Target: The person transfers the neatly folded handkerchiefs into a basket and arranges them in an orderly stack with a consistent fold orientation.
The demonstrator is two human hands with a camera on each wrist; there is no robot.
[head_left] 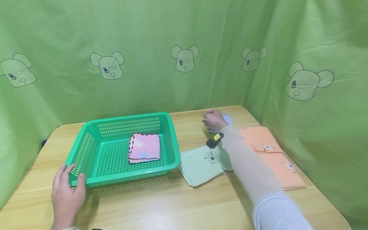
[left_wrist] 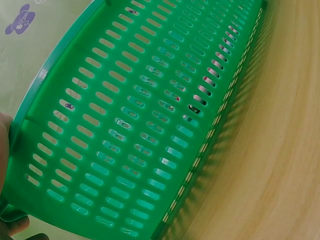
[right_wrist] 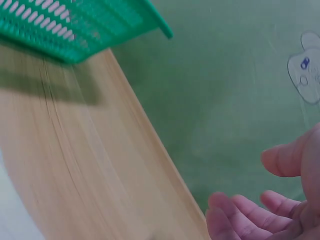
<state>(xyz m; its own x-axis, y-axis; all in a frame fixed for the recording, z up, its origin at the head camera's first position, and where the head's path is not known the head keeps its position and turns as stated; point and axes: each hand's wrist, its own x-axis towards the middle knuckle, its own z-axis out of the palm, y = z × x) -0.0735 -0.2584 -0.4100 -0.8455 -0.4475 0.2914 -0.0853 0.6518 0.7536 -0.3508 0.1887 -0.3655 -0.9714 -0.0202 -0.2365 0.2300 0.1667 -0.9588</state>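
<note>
A green plastic basket (head_left: pixel 135 172) stands on the left of the table, and my left hand (head_left: pixel 68 191) grips its near left corner, thumb and fingers around the rim. Inside it lies a folded pink cloth (head_left: pixel 148 147) with a dark stitched edge. At the table's far side my right hand (head_left: pixel 214 119) is above a folded light blue cloth (head_left: pixel 227 119), which it partly hides. In the right wrist view its fingers (right_wrist: pixel 250 217) bend loosely with nothing between them, the thumb apart. Below that forearm lie folded pale green cloths (head_left: pixel 198 166), one partly covered.
Two folded orange cloths, a far one (head_left: pixel 261 137) and a near one (head_left: pixel 283 172), lie by the table's right edge. A green curtain (head_left: pixel 146 83) with bear heads hangs close around the back and sides of the wooden table (head_left: pixel 161 207).
</note>
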